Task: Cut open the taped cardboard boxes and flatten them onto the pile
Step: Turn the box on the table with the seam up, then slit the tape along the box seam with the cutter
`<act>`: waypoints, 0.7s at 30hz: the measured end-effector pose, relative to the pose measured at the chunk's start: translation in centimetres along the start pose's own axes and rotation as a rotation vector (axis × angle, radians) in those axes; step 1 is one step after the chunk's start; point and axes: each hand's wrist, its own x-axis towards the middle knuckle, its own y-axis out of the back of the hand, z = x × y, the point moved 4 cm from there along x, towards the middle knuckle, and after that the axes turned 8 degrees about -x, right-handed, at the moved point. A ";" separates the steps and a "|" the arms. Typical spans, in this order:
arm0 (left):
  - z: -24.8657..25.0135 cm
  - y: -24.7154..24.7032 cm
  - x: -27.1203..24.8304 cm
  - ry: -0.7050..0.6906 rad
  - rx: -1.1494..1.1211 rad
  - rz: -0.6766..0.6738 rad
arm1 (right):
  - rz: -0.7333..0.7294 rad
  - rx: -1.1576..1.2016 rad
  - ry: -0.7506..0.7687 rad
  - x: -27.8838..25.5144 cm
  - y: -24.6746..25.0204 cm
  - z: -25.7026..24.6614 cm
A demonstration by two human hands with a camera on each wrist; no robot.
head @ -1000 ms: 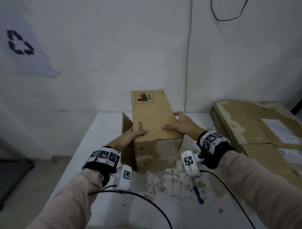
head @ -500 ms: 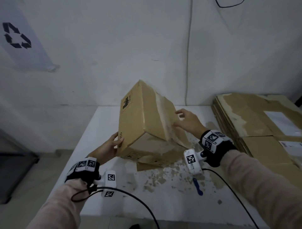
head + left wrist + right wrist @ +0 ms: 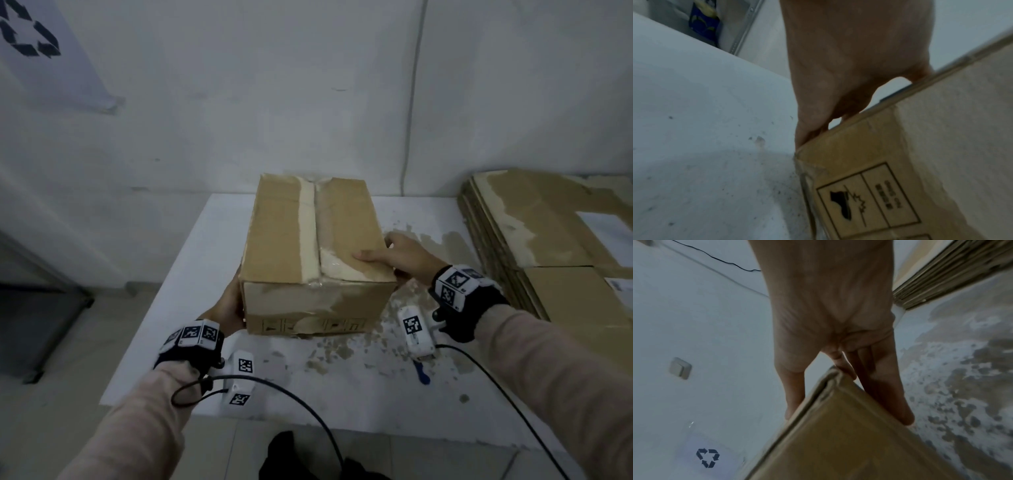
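Cardboard box (image 3: 317, 253) sits flat on the white tabletop (image 3: 212, 233), close to its back edge and about halfway between the side edges, with the taped seam (image 3: 317, 226) now facing up. Your left hand (image 3: 227, 308) is pressed flat on the left wall near the front corner, fingers straight, holding it by push alone. Your right hand (image 3: 399, 255) grips the right top edge, thumb on top and fingers down the side wall.

I think you are settling the box so the tape can be cut. Keep the bottom flat on the tabletop so it cannot rock. Leave one hand on it to hold it steady and keep that hand away from the seam. The blue-handled tool (image 3: 421, 371) near the front edge, by your right wrist, looks like the cutter, but it is partly hidden. Cut along the seam, away from your fingers. The pile (image 3: 534, 222) of flat boxes waits at the right edge.
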 end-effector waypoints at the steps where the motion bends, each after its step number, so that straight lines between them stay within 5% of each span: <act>1: -0.4 0.0 0.1 0.022 0.041 0.024 | -0.021 -0.020 -0.014 0.1 0.2 0.5; 5: -0.2 0.5 0.9 0.000 0.137 0.084 | -0.025 0.095 -0.173 0.0 0.8 4.5; 8: 0.2 0.7 1.3 0.016 0.162 -0.009 | 0.004 0.120 -0.314 -0.6 0.9 8.9; 14: 0.6 0.3 1.5 -0.008 0.259 -0.020 | -0.138 -0.376 -0.411 -1.6 -0.8 15.5; 21: 0.4 0.3 1.7 -0.018 0.265 -0.010 | -0.132 -0.623 -0.337 -1.2 -2.7 17.0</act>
